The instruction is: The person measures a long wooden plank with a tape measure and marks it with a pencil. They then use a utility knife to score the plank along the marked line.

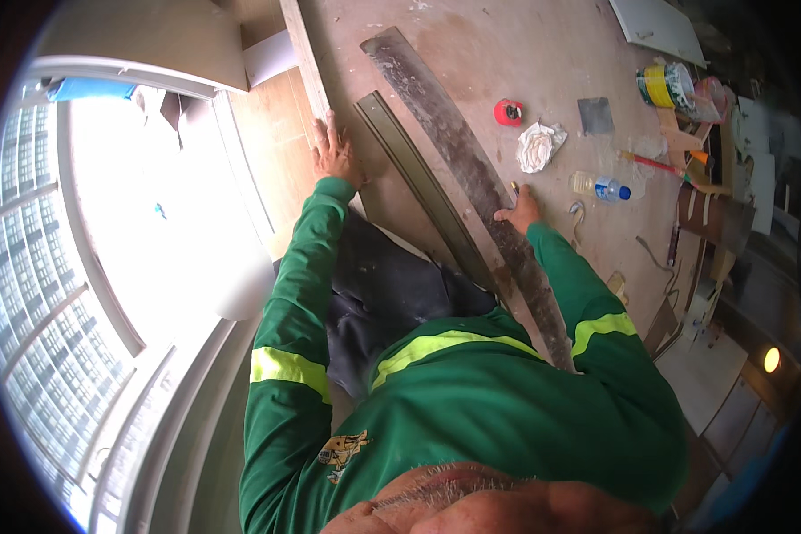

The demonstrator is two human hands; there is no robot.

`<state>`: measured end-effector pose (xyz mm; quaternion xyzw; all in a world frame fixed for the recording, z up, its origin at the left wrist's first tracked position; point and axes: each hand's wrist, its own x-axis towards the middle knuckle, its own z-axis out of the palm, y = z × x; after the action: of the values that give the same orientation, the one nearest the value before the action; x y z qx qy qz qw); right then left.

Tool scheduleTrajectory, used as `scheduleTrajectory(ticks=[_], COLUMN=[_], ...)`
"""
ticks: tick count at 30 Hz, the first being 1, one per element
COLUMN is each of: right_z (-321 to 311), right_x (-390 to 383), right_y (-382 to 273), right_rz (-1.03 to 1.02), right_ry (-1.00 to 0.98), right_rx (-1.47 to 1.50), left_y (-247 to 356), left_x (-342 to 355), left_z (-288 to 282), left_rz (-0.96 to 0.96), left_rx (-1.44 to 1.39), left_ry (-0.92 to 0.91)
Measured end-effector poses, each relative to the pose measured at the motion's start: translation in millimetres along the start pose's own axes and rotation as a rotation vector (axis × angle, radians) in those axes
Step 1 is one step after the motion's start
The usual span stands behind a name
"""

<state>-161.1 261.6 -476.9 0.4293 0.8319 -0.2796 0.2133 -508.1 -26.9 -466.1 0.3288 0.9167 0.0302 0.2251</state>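
My left hand (335,156) lies on a pale wooden strip (304,62) at upper left, fingers extended over it. My right hand (521,209) is at the long, stained grey straightedge (432,120), its thumb at the edge and a small yellow item, possibly a pencil (513,188), between its fingers. Between my hands an olive metal profile (400,160) lies diagonally on the pinkish worktop (463,62), running under my body's edge. Dark fabric (378,267) at my front hides part of what lies below.
A red round object (508,112), crumpled paper (540,147), a grey square plate (594,116) and a water bottle (601,187) lie right of the straightedge. Containers (657,85), tools and cords crowd the far right. A bright window (31,249) with a sill fills the left.
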Motion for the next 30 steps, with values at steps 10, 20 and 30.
scheduleTrajectory(ticks=[10, 20, 30], right_z=[23.8, 36.0, 111.7], right_x=[8.2, -223.0, -519.3], right_y=[-7.6, -139.5, -20.7], right_rz=[0.169, 0.241, 0.828], right_ry=[-0.095, 0.045, -0.279], right_rx=[0.022, 0.367, 0.399], left_y=[-70.0, -254.7, -42.8], left_x=[-79.2, -218.1, -200.1], left_z=[-105.9, -113.6, -115.6], left_rz=[0.251, -0.068, 0.174], left_rx=[-0.516, -0.027, -0.151], left_ry=[-0.255, -0.726, -0.999])
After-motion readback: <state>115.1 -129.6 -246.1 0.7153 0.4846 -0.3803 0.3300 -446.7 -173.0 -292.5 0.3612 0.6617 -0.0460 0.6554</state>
